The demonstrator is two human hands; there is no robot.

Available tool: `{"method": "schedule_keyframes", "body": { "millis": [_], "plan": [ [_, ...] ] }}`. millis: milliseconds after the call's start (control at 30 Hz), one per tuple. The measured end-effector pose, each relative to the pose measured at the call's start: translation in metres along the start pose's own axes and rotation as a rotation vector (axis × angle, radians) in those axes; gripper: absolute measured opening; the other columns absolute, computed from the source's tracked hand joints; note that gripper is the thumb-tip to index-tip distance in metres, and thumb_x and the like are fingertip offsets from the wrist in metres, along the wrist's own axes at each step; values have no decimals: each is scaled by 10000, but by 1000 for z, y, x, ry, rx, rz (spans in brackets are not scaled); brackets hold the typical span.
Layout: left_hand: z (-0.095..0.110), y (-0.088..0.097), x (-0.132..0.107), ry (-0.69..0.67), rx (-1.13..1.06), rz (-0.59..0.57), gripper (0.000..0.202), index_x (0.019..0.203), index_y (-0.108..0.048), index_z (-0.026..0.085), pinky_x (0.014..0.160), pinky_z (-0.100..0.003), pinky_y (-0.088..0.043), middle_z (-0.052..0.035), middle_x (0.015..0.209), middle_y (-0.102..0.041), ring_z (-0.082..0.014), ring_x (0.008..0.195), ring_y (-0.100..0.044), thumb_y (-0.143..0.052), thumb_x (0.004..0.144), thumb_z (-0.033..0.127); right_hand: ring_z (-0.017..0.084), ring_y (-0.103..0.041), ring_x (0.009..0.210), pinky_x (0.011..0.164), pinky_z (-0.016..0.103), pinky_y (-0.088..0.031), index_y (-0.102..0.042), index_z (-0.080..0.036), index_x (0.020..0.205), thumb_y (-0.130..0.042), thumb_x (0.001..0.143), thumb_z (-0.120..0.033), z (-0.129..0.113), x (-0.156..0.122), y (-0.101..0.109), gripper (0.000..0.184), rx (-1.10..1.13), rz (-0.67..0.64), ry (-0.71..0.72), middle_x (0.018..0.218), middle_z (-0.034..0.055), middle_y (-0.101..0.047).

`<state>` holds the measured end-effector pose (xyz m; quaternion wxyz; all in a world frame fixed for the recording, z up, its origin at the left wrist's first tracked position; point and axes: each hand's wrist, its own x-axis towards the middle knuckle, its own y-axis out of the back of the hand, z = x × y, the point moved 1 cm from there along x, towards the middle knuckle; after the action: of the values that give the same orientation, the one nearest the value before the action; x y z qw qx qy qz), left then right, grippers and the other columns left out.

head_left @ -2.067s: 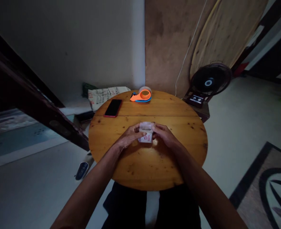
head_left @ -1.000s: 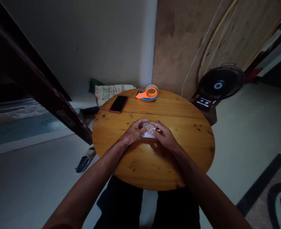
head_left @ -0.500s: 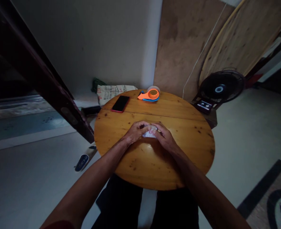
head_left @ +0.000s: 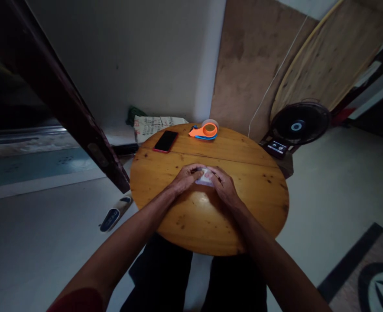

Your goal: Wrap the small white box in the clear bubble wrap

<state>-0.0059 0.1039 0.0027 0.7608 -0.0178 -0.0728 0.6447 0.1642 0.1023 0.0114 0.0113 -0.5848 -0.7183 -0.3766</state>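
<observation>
Between my two hands is a small whitish, partly see-through packet [head_left: 205,178], held low over the middle of the round wooden table [head_left: 165,208]. My left hand [head_left: 189,175] grips its left side, thumb on top and fingers curled behind. On the opposite side my right hand [head_left: 222,181] closes on it in the same way, its thumb near the left one. Fingers cover much of the packet, so its exact kind is unclear.
An orange and blue tape dispenser [head_left: 207,131] stands at the table's far edge, with a red-edged phone [head_left: 166,141] left of it. A dark fan [head_left: 300,125] is beyond the right edge. A slipper [head_left: 113,216] lies on the floor at left.
The thumbs have shifted slightly on the packet, and its front edge now looks flatter and smoother. The camera view has moved a little; phone and tape dispenser stay in place.
</observation>
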Motion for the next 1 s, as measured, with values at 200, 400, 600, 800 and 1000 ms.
{"method": "schedule_keyframes", "body": {
  "millis": [200, 400, 600, 800, 1000],
  "plan": [
    [-2, -3, 1, -38, 58, 13, 383, 1017, -674, 133, 680, -233, -448, -44, 892, -676, -129, 738, -580, -668, 730, 386, 205, -593, 1074, 975, 367, -453, -677, -227, 1143, -497, 913, -330, 0, 0, 0, 310, -92, 64, 41, 1131, 73, -666],
    [-2, -5, 3, -62, 90, 20, 366, 990, -664, 119, 748, -248, -461, -61, 925, -666, -146, 806, -590, -644, 753, 398, 224, -579, 1087, 972, 404, -463, -725, -241, 1069, -511, 912, -373, 4, -2, -2, 296, -239, 174, 109, 1169, 88, -645],
    [-2, -5, 4, -38, 70, 27, 357, 977, -657, 132, 757, -255, -462, -45, 904, -667, -140, 794, -589, -651, 748, 406, 226, -553, 1105, 960, 421, -462, -733, -239, 1039, -498, 920, -348, 3, -1, -1, 285, -292, 177, 170, 1232, 95, -599],
    [3, -4, 3, -3, 71, 10, 345, 974, -661, 129, 690, -234, -452, -29, 853, -659, -121, 724, -570, -648, 755, 396, 268, -510, 1120, 923, 447, -413, -685, -232, 1115, -541, 891, -350, -4, -8, 1, 291, -529, 82, 265, 1289, 113, -562],
    [2, -4, 4, -29, 75, 3, 350, 1014, -658, 127, 719, -238, -455, -48, 933, -670, -131, 777, -581, -636, 770, 377, 274, -480, 1157, 898, 437, -368, -677, -253, 1068, -500, 920, -323, -10, -10, -3, 241, -641, 60, 308, 1303, 93, -565]
  ]
}}
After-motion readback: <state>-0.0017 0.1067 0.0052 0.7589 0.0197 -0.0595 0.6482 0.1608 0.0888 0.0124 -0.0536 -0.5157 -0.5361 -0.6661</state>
